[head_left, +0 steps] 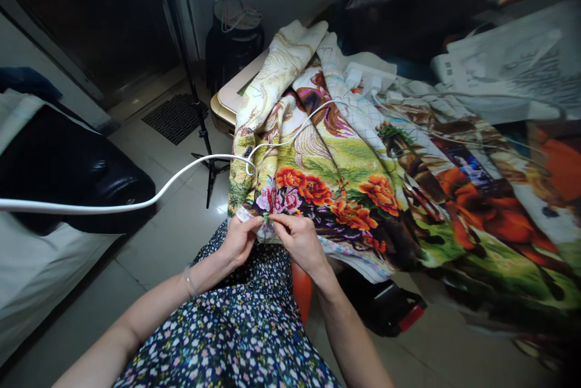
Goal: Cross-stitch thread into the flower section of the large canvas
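Observation:
A large cross-stitch cloth (pixel 342 161), stitched with orange and pink flowers, green grass and brown-orange horses, hangs in folds over the table towards my lap. My left hand (pixel 240 238) is closed on the cloth's near edge, thumb on top, beside a small white label-like patch (pixel 244 214). From the right, my right hand (pixel 300 241) meets the same edge with thumb and forefinger pinched together. Whatever lies between those fingertips is too small to make out; a bunched greenish bit of cloth shows between the two hands.
A white cable (pixel 181 173) crosses from the left over the cloth to a white power strip (pixel 370 73). A phone-like screen (pixel 469 161) lies on the cloth. Nearby are a thin black stand (pixel 200 115), a black stool (pixel 233 43), a white bag (pixel 512 67) and a black padded seat (pixel 77 164).

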`<state>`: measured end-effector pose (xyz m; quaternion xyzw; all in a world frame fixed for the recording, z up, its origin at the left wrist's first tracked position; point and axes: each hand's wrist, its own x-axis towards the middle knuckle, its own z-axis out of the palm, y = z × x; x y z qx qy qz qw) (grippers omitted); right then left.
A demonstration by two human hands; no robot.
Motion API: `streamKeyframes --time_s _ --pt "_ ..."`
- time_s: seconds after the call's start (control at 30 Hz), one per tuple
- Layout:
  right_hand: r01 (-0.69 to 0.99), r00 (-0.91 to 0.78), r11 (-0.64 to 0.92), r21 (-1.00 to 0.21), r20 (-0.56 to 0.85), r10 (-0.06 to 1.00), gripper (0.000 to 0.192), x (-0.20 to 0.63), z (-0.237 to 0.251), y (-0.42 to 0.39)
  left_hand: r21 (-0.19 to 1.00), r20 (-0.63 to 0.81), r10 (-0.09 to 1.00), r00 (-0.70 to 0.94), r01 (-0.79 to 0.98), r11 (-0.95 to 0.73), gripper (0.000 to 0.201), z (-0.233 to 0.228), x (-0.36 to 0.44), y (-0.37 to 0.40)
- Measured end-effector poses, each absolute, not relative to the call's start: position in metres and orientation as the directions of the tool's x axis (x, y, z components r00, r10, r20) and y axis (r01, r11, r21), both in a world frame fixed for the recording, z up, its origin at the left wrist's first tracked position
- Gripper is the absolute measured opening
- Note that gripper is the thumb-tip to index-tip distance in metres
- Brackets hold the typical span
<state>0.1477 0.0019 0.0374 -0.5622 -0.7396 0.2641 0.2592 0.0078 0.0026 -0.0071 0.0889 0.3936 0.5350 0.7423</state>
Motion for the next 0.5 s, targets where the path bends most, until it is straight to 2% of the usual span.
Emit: streamKeyframes --time_s 0.23,0.37,0.5 --pt "0.808 -0.225 0.227 -0.544 0.071 0.972 0.022 0.1411 0.0372 -0.0004 0.555 -0.470 0.873 0.129 -0.726 0.406 0.037 -0.0080 0.0092 0.0016" --pt "0.773 -0.221 0.200 -0.602 0.040 0.974 0.019 0.1416 0.0354 0.0020 0.543 -0.485 0.865 0.126 -0.732 0.411 0.032 -0.0070 0.0098 0.0018" --pt "0.703 -0.234 0.246 -0.668 0.110 0.966 0.015 0.1454 0.0312 0.0046 0.518 -0.505 0.858 0.094 -0.763 0.388 0.029 -0.0084 0.0102 0.0033"
